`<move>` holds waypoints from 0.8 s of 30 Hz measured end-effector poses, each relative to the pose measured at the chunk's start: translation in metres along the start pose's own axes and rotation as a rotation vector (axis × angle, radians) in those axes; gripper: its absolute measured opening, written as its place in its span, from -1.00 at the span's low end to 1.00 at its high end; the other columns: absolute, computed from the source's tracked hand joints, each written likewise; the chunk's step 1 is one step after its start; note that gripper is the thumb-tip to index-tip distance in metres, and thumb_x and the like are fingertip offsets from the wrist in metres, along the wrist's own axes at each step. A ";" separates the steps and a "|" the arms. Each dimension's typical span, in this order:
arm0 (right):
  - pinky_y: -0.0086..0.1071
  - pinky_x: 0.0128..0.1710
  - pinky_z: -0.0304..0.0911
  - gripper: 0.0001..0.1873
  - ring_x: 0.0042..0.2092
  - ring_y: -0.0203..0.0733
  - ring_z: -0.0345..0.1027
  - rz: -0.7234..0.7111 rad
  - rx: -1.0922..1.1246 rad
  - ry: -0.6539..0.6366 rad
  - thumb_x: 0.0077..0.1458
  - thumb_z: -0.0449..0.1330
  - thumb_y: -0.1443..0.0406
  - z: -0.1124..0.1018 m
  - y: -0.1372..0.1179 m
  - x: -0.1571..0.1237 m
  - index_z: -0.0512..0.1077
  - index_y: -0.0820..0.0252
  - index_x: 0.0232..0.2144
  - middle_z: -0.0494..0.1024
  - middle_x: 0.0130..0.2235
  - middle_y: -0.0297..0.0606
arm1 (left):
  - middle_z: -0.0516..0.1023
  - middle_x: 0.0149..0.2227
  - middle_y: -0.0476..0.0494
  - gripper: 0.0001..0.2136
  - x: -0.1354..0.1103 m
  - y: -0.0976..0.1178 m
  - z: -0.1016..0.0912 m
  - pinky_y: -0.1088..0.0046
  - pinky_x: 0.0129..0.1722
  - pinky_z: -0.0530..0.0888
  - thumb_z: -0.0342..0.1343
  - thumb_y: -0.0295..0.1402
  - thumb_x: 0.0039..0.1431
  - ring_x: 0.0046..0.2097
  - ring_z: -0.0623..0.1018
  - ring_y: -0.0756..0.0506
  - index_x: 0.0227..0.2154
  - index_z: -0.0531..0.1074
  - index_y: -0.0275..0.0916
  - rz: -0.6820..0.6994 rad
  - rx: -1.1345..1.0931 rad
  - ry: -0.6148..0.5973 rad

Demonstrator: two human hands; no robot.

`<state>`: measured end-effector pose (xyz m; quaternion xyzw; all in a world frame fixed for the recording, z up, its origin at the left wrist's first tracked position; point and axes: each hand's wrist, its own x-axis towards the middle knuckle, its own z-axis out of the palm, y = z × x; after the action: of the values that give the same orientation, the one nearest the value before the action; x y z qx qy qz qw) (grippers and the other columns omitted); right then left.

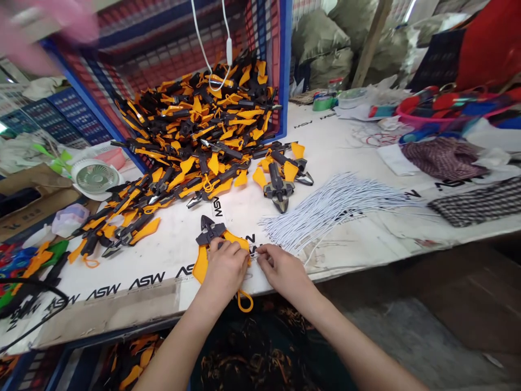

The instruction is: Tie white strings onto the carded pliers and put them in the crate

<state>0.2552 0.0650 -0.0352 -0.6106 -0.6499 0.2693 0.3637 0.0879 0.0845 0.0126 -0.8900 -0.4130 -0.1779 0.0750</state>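
Observation:
My left hand (228, 269) is wrapped over an orange-and-black pair of hand shears (209, 232) lying at the table's front edge. Its dark head points away from me, and an orange loop (245, 302) hangs out below the handles. My right hand (285, 271) is just to the right, thumb and fingers pinched close to the shears' right handle. Whatever is between those fingertips is too small to make out. A fanned bundle of thin white ties (342, 203) lies beyond my right hand. Another pair of shears (279, 187) rests on the table behind.
A tipped blue-rimmed crate (284, 70) spills a heap of similar shears (195, 130) across the table (163, 250). A white cable (229, 51) dangles before it. A small fan (96, 178) stands left; a pink basket (423, 118) and checked cloth (476, 201) are right.

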 end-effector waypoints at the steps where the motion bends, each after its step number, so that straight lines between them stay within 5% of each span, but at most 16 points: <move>1: -0.31 -0.24 0.31 -0.72 -0.31 -0.13 0.50 0.006 0.000 -0.015 0.12 0.05 0.27 -0.001 0.000 0.001 0.49 0.15 -0.18 0.60 -0.35 -0.26 | 0.51 -0.42 -0.04 -0.79 -0.001 0.000 -0.001 0.22 -0.02 0.20 0.00 -0.43 0.31 -0.31 0.44 -0.06 -0.39 0.50 -0.22 -0.007 -0.015 0.028; 5: -0.31 -0.22 0.30 -0.72 -0.27 -0.13 0.50 0.043 0.015 -0.053 0.15 0.06 0.26 -0.003 -0.001 0.002 0.48 0.15 -0.14 0.61 -0.31 -0.26 | 0.50 -0.44 -0.02 -0.83 -0.009 -0.008 -0.005 0.23 -0.04 0.20 0.04 -0.46 0.27 -0.32 0.43 -0.06 -0.40 0.50 -0.20 -0.005 0.006 0.081; 14: -0.31 -0.18 0.29 -0.75 -0.21 -0.11 0.52 0.040 0.012 -0.045 0.18 0.06 0.27 -0.001 -0.002 -0.004 0.47 0.15 -0.15 0.62 -0.26 -0.23 | 0.50 -0.46 -0.04 -0.82 -0.004 -0.010 -0.004 0.21 -0.07 0.18 0.10 -0.51 0.19 -0.31 0.42 -0.10 -0.49 0.48 -0.19 0.073 0.094 -0.017; 24: -0.34 -0.26 0.24 -0.82 -0.25 -0.12 0.51 0.065 -0.024 -0.067 0.19 0.11 0.24 -0.002 -0.010 -0.003 0.48 0.13 -0.21 0.62 -0.30 -0.27 | 0.54 -0.40 -0.02 -0.85 -0.007 -0.002 0.004 0.25 -0.10 0.21 0.08 -0.41 0.29 -0.29 0.48 -0.07 -0.40 0.49 -0.21 -0.073 -0.073 0.041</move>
<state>0.2511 0.0604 -0.0267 -0.6264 -0.6447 0.2935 0.3254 0.0834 0.0821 0.0062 -0.8727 -0.4367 -0.2137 0.0444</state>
